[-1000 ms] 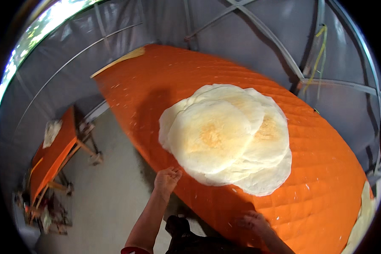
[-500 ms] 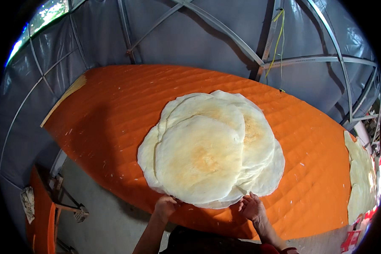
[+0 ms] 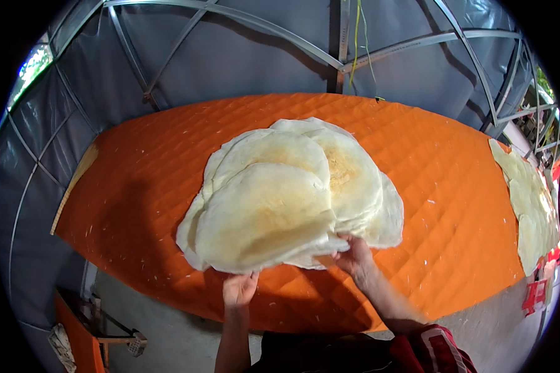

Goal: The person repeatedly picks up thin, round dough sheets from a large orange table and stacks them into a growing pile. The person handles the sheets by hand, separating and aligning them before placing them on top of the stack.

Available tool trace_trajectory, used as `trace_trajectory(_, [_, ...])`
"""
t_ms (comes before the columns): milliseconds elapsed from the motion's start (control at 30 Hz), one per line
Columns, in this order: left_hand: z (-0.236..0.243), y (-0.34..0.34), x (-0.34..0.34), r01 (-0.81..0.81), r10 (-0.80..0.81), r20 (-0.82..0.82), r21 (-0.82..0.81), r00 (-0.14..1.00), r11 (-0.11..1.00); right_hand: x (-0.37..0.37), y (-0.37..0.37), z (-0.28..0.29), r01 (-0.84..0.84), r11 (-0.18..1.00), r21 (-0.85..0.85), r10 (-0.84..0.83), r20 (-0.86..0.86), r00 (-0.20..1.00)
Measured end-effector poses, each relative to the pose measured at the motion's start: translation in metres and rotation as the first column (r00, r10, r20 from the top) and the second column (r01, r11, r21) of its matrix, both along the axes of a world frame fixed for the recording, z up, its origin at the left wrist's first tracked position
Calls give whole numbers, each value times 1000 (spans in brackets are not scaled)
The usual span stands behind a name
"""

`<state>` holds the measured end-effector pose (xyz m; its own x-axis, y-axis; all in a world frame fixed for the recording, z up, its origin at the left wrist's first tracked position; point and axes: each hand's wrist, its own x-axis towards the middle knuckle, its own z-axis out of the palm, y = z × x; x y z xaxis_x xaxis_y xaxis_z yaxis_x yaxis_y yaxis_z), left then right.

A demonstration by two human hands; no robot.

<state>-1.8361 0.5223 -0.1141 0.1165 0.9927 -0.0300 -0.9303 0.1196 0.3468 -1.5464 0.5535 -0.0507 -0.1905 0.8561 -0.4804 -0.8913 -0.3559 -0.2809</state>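
Observation:
A pile of large, thin round flatbreads (image 3: 358,174), pale with browned patches, lies on the orange quilted cover of a table (image 3: 454,248). On top, toward me, is one flatbread (image 3: 261,211) whose near edge is lifted and bent. My left hand (image 3: 240,289) pinches this edge at the lower left, the fingertips partly hidden under the bread. At the lower right of the same bread, my right hand (image 3: 353,253) grips the edge between thumb and fingers. Several more breads overlap beneath it, their rims showing around the far and right sides.
More pale flat sheets (image 3: 521,202) lie along the table's right end. Behind the table rises a grey tarp wall (image 3: 261,56) on a metal frame, with a yellow cord (image 3: 356,43) hanging down. A second orange-covered surface (image 3: 81,336) with a crumpled cloth (image 3: 61,348) stands at the lower left.
Both hands have taken the top flatbread's near edge and raised it, so it now bends upward. My right hand has moved up and inward. The whole view has shifted slightly.

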Motion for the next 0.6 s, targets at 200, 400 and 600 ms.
trace_trajectory(200, [-4,35,25,45,-29,73,-230,997,972,-6,18,49,93,994,50,-98,110,989])
trace_trajectory(400, [25,68,16,81,-81,177,6,981,997,23,-54,15,-497,854,157,453,246,857])
trace_trajectory(600, [86,117,34,135,-146,202,67,969,989,-46,-46,-60,-513,856,58,513,22,858])
